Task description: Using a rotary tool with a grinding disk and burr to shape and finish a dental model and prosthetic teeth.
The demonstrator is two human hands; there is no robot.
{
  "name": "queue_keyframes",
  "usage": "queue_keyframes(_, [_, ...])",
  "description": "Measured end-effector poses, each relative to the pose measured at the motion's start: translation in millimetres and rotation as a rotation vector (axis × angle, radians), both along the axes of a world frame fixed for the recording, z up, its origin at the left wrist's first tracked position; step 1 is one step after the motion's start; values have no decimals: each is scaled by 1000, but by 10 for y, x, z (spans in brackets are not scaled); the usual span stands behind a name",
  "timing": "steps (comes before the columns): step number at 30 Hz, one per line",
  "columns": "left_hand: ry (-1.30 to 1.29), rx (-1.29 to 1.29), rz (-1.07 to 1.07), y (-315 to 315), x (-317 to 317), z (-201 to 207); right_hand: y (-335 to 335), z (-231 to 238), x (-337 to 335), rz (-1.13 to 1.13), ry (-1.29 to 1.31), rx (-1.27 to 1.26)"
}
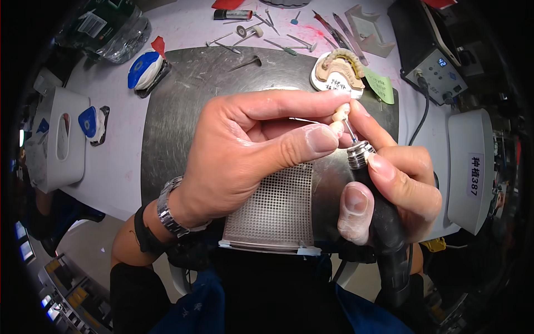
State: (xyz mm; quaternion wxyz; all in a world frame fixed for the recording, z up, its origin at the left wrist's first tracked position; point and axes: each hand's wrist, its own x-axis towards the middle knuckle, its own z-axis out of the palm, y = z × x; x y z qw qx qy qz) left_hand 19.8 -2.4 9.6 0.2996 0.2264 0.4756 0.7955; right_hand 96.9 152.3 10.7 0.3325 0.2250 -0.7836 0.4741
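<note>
Between thumb and forefinger, my left hand (250, 139) pinches a small cream-coloured dental bridge (340, 118) of joined teeth. My right hand (395, 183) is wrapped round a black dental handpiece (384, 220) with a ribbed metal collar (360, 153). From its collar a thin metal bur (350, 131) points up to the bridge and appears to touch it. A fingertip of the right hand rests close to the left forefinger tip. Just beyond the hands stands a dental model (338, 72), a tan arch on a white plaster base with tooth-coloured units on it.
Below my hands is a perforated metal grille (272, 209) set by a grey metal plate (183, 111). Loose burs and polishing wheels (250, 32) lie at the back. A control box (439, 78) with a cable stands right, above a white bin (470, 172). Blue-and-white models (147, 72) sit left.
</note>
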Motion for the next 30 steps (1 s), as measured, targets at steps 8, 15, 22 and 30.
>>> queue_keyframes(8, [97,-16,33,16,17,-20,-7,4,36,-16,-41,15])
queue_keyframes(15, [57,-6,-40,46,-11,28,68,-21,27,12,-46,-81])
queue_keyframes(22, [83,-10,-46,6,-15,15,22,-35,33,16,-62,-132])
queue_keyframes(30, [136,-41,-59,-20,-36,-8,0,-87,15,-6,-36,-156])
